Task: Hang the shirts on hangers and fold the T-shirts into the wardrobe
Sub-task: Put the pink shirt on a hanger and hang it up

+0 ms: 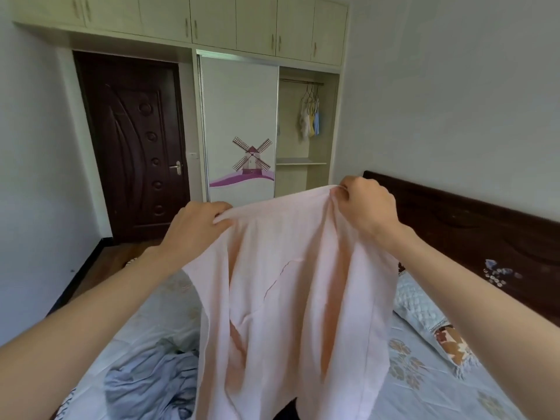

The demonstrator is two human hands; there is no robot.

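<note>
dark wooden door (pixel 133 147) stands closed at far left, beside the wardrobe (pixel 266 34). on the bed (pixel 424 374), lower left, a crumpled grey garment (pixel 151 386) lies on the pale sheet. left hand (pixel 197 227): grip closed, fingers curled over and pinching the left upper edge of the pink shirt (pixel 291 298). the pink shirt is held up in the air between both hands, above the bed, and hangs down in loose folds to the bottom of the view; its lower end is out of sight. behind it, the wardrobe's sliding door (pixel 239 125), marked with a windmill picture, covers the left section. the right section is open; several light garments (pixel 309 119) hang on hangers from the rail, above a bare shelf (pixel 300 161). right hand (pixel 368 207): grip closed, fingers and thumb bunching the right upper edge of the pink shirt, slightly higher than the left hand. to the right, a dark headboard (pixel 469 225) runs along the wall, with a quilted pillow (pixel 424 310) lying on the bed just beside it.
</note>
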